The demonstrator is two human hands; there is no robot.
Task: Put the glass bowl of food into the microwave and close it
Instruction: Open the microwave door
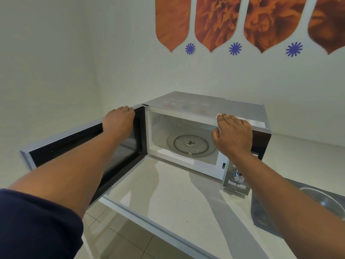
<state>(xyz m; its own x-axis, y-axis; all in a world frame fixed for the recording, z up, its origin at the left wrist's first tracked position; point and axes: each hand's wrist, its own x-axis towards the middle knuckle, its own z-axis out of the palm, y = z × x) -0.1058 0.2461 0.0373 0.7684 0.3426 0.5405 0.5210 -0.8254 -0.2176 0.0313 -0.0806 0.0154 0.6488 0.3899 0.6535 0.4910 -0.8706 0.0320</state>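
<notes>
A silver microwave (214, 103) stands on a pale counter (173, 193) with its door (78, 143) swung wide open to the left. Inside, the glass turntable (190, 145) carries nothing. My left hand (119, 121) grips the top edge of the open door. My right hand (232, 134) rests on the microwave's top front edge, fingers on top and thumb below. The glass bowl (324, 200) sits at the far right on a dark cloth; my right forearm covers part of it and its contents are hard to make out.
The dark cloth (261, 215) lies right of the microwave by its control panel and knob (239, 177). A white wall with orange and blue decals is behind. The counter's front edge runs diagonally, with tiled floor (119, 238) below.
</notes>
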